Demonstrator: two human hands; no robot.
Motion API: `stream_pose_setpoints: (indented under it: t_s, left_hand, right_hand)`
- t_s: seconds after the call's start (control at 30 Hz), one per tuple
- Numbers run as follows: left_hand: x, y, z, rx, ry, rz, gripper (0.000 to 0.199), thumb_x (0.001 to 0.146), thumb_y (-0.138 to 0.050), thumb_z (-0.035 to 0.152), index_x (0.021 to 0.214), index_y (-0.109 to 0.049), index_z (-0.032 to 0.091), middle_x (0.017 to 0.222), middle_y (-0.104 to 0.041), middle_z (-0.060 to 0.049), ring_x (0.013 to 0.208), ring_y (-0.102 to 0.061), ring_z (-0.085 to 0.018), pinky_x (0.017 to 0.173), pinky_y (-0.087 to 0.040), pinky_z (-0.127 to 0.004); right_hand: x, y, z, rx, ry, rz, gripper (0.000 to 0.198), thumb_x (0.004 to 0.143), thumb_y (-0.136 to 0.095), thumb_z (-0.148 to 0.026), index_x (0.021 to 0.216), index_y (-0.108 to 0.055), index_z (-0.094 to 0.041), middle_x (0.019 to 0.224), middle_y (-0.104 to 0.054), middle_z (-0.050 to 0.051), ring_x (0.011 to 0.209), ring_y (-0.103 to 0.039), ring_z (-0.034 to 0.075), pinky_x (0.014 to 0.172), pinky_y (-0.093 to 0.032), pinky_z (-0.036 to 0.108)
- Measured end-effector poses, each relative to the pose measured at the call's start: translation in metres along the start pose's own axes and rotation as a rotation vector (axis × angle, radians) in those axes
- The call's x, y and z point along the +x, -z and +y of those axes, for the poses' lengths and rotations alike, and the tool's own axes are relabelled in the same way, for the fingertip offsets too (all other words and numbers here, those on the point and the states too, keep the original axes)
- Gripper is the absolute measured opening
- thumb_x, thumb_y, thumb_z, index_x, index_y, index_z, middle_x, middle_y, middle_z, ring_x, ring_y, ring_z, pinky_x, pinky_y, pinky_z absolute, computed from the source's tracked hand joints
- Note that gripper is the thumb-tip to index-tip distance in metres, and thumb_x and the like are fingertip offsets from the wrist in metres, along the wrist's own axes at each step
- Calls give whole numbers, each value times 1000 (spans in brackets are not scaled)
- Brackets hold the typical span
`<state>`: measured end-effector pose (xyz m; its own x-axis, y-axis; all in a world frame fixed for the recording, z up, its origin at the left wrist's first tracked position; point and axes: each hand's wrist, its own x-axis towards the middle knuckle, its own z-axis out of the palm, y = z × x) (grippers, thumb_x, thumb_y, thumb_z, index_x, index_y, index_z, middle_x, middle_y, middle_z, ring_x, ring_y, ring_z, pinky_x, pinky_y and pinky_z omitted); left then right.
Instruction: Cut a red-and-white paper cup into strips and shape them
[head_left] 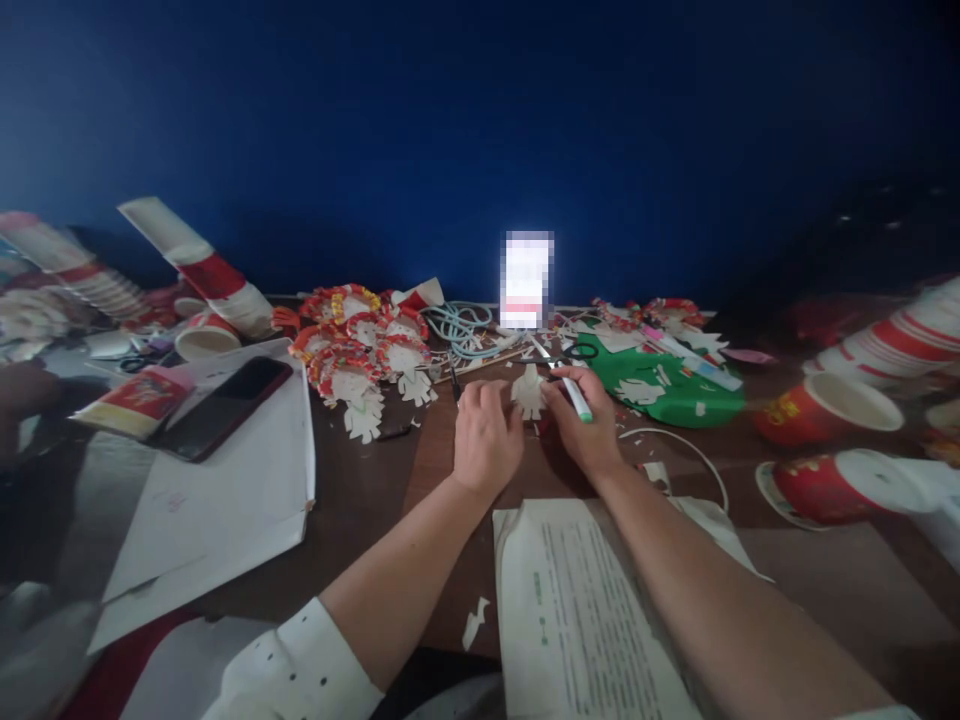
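A small white paper cutout with a fringed lower edge sits between my two hands, over the brown table. My left hand has curled fingers, and its fingertips meet the cutout's left edge. Just beyond its knuckles, a thin dark stick-like thing shows in part. In my right hand is a white marker with a green end, lying across the fingers. The right fingertips touch the cutout's right side. Behind the hands lie black-handled scissors among paper scraps.
Red-trimmed paper crafts pile up at left, near a phone on white sheets. A green sheet and red paper cups are at right. A printed booklet lies in front. A lit screen stands behind.
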<state>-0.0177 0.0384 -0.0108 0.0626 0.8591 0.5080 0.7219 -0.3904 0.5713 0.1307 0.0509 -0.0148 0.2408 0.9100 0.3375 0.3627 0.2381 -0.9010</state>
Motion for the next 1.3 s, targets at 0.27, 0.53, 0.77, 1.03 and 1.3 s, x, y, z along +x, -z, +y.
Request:
stream_pose_setpoints:
  t_s: [0.27,0.53,0.77,1.03,1.3]
  left_hand:
    - [18,-19,-15,-374,293,-163,19,82,-56,31,71,-61,16,69,-59,0,67,-52,-13,67,-40,-25]
    - [26,-15,-23,-574,380,-270,27,76,-61,42,71,-65,16,55,-53,4,53,-43,-9,54,-33,-22]
    - [25,-14,-21,-728,432,-306,28,73,-65,43,77,-65,15,52,-51,5,46,-40,-7,48,-29,-21]
    - [27,-15,-24,-801,471,-299,30,70,-69,43,74,-64,14,52,-51,4,45,-39,-6,47,-28,-20]
    - [29,-14,-25,-892,519,-270,32,68,-70,44,71,-62,14,49,-46,5,42,-36,-5,44,-24,-20]
  right_hand:
    - [0,-2,-6,-7,38,44,27,80,-62,-41,100,-62,-22,85,-68,3,72,-61,19,72,-49,33]
    - [2,-2,-7,58,42,5,31,77,-62,-35,104,-62,-21,89,-70,5,75,-65,21,71,-52,36]
    - [2,-1,-9,117,14,-9,30,75,-61,-34,102,-62,-21,88,-70,5,72,-65,20,66,-53,34]
    - [-1,-2,-17,89,48,-20,29,76,-61,-33,101,-64,-19,89,-70,5,74,-64,19,70,-52,34]
    - [5,-3,2,47,77,99,41,88,-50,-47,117,-63,-21,88,-70,6,65,-62,18,67,-53,35]
